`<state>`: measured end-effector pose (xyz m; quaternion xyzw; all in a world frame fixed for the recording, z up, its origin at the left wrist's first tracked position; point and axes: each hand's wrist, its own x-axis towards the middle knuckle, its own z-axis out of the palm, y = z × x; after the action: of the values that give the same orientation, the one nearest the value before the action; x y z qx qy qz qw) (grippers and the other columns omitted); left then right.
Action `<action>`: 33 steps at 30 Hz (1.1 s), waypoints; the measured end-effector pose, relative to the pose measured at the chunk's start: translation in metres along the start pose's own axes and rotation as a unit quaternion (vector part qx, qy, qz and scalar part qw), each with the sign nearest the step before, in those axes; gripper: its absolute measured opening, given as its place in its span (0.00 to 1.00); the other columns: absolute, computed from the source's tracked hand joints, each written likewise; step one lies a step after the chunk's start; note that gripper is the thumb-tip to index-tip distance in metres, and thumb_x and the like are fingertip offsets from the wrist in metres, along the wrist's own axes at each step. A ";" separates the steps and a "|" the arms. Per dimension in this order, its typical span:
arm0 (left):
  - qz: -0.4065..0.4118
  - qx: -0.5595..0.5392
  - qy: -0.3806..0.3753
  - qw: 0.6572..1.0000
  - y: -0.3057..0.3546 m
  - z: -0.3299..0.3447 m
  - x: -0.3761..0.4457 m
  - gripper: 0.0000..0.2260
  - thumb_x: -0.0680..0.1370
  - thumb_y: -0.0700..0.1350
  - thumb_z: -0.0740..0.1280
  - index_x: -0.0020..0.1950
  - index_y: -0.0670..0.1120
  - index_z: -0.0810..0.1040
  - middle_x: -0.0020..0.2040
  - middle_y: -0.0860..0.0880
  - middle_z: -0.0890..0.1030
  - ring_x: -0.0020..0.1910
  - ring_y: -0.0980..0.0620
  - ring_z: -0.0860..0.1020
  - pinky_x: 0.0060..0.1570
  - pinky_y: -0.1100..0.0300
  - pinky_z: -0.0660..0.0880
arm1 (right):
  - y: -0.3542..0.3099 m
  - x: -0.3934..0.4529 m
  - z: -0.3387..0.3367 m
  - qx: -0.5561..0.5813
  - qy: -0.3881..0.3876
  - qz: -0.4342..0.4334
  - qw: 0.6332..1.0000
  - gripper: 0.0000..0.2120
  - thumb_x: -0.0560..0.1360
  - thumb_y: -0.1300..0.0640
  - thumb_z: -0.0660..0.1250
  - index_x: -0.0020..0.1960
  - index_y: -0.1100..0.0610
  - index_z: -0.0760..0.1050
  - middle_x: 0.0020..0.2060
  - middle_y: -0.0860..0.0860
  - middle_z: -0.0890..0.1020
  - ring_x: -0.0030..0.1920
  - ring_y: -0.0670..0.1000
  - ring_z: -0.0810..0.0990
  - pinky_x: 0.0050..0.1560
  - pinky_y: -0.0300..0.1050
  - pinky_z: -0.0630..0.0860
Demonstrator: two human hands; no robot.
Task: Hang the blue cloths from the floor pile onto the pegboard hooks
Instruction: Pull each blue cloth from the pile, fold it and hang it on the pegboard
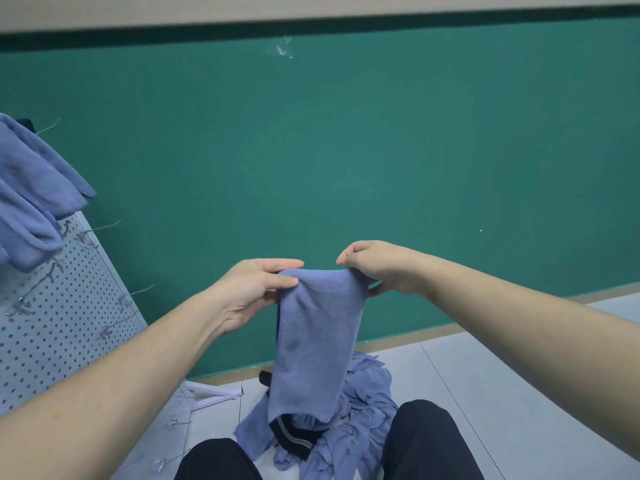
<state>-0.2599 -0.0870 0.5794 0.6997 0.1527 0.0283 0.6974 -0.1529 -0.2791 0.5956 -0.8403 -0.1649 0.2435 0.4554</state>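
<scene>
Head view: blue cloth (313,344) held up mid-frame w/ both hands, hanging down in front of green wall (346,150), lower end just over floor pile (349,434). Left hand (254,292) pinches cloth's top left edge, thumb on front; right hand (377,268) grips top right edge, fingers curled over it. Pile lies on tile floor (519,393) between person's knees, dark striped item (294,436) mixed in. Pegboard (69,306) at left w/ wire hooks (107,226); hung cloths (31,195) at its top.
</scene>
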 end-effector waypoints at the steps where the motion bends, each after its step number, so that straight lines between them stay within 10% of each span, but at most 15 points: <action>1: 0.009 0.005 0.004 1.000 0.000 -0.002 0.000 0.14 0.75 0.29 0.69 0.56 0.45 0.83 0.50 0.46 0.87 0.47 0.53 0.84 0.47 0.63 0.78 | -0.002 -0.001 0.000 0.024 -0.009 0.014 1.000 0.05 0.79 0.58 0.61 0.48 0.51 0.75 0.42 0.50 0.75 0.41 0.52 0.72 0.48 0.48 0.76; 17: 0.102 0.217 0.088 0.967 0.013 -0.010 -0.003 0.20 0.72 0.38 0.77 0.56 0.60 0.82 0.61 0.54 0.78 0.59 0.53 0.78 0.66 0.56 0.71 | -0.009 0.007 -0.004 0.080 0.014 -0.024 0.996 0.21 0.75 0.67 0.69 0.62 0.47 0.72 0.32 0.51 0.69 0.31 0.49 0.64 0.29 0.41 0.61; 22: 0.120 0.299 0.063 0.945 0.017 -0.015 -0.005 0.19 0.70 0.35 0.77 0.53 0.57 0.83 0.52 0.58 0.84 0.52 0.63 0.80 0.60 0.63 0.74 | -0.014 0.003 -0.004 0.035 -0.025 -0.047 0.998 0.03 0.77 0.59 0.71 0.48 0.52 0.80 0.42 0.51 0.76 0.38 0.49 0.68 0.35 0.41 0.64; 26: 0.145 0.410 0.075 0.897 0.018 -0.015 -0.006 0.16 0.73 0.37 0.73 0.57 0.54 0.84 0.47 0.66 0.81 0.47 0.71 0.78 0.45 0.76 0.71 | -0.015 -0.004 -0.006 -0.120 -0.043 -0.089 0.988 0.19 0.66 0.47 0.81 0.53 0.48 0.80 0.44 0.48 0.78 0.43 0.50 0.73 0.43 0.43 0.71; 33: 0.152 0.493 0.068 0.854 0.025 -0.010 -0.009 0.10 0.75 0.41 0.71 0.50 0.57 0.85 0.41 0.64 0.81 0.43 0.66 0.78 0.38 0.72 0.71 | -0.017 -0.006 0.001 -0.274 0.016 -0.139 0.952 0.04 0.73 0.55 0.73 0.47 0.50 0.81 0.42 0.47 0.82 0.43 0.49 0.79 0.42 0.40 0.74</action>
<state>-0.2665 -0.0789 0.6058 0.9626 0.0856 0.1027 0.2358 -0.1593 -0.2725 0.6111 -0.9052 -0.3333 0.1103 0.2396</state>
